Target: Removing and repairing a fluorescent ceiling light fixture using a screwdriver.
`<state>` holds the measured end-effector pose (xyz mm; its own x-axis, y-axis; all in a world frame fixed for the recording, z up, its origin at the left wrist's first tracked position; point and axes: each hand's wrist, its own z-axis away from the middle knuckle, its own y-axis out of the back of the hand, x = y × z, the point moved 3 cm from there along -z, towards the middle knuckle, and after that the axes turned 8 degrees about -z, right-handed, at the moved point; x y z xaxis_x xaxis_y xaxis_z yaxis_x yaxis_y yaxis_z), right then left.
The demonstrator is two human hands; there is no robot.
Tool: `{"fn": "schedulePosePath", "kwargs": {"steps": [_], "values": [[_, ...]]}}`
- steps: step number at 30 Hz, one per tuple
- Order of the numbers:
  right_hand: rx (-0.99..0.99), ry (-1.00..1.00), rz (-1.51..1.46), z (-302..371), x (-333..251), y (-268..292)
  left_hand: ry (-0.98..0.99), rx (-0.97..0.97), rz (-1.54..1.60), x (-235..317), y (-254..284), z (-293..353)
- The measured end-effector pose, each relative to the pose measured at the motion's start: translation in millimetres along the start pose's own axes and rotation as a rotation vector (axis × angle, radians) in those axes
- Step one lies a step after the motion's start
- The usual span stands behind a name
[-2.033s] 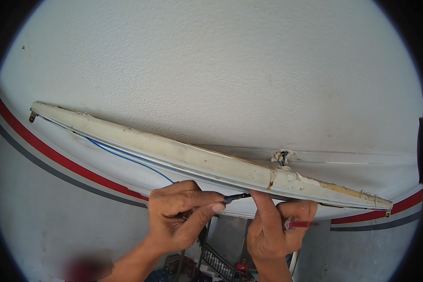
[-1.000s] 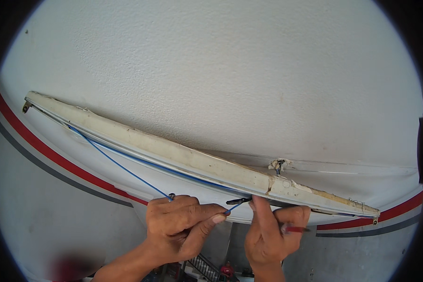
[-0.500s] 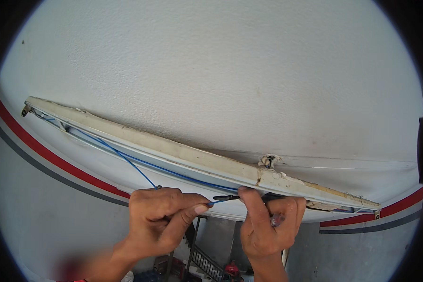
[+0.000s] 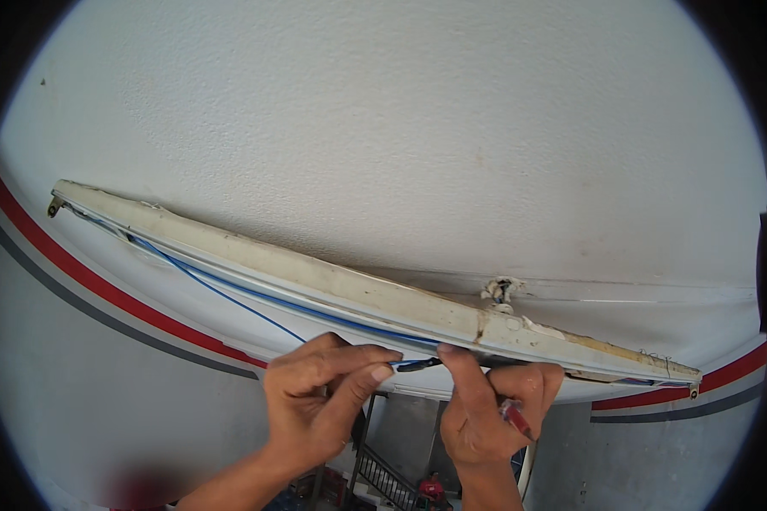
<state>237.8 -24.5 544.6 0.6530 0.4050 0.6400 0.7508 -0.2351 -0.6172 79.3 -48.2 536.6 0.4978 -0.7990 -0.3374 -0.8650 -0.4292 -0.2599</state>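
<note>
A long, cream-coloured light fixture housing (image 4: 332,274) runs across the view, its underside exposed. Blue wire (image 4: 239,305) trails from its left part, and one length sags down to my left hand (image 4: 328,396). Thumb and index finger there are closed on the wire's end. Just right of those fingertips lies a black, tape-like piece (image 4: 418,365) along the wire. My right hand (image 4: 496,417) is closed at its other end, thumb and fingers against the housing edge. A slim tool with a red see-through handle (image 4: 516,417) and a pointed tip sticks out of my right palm.
Behind the fixture is a rough white surface (image 4: 383,128) with a broken hole (image 4: 501,291) and loose wires. Metal brackets (image 4: 54,206) hang at the housing's ends. Far below are a stair railing (image 4: 383,477) and a red object (image 4: 432,487). Red and grey stripes (image 4: 85,272) cross the wall.
My left hand has moved right, closer to my right hand, and the sagging blue wire is stretched flatter. The red-handled tool now shows more fully below my right fingers.
</note>
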Motion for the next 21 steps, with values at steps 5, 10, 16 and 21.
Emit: {"fn": "schedulePosePath", "kwargs": {"steps": [5,10,16,21], "values": [[-0.029,-0.046,-0.008,1,-3,1,-0.028,0.038,0.028,3,-4,2],[-0.105,-0.025,0.100,-1,3,12,-0.111,0.008,0.100,13,-15,7],[-0.088,-0.031,0.054,7,18,13,-0.277,0.048,-0.207,21,-9,-1],[0.033,0.119,0.139,-3,15,16,-0.389,0.174,-0.504,29,-7,-1]]}}
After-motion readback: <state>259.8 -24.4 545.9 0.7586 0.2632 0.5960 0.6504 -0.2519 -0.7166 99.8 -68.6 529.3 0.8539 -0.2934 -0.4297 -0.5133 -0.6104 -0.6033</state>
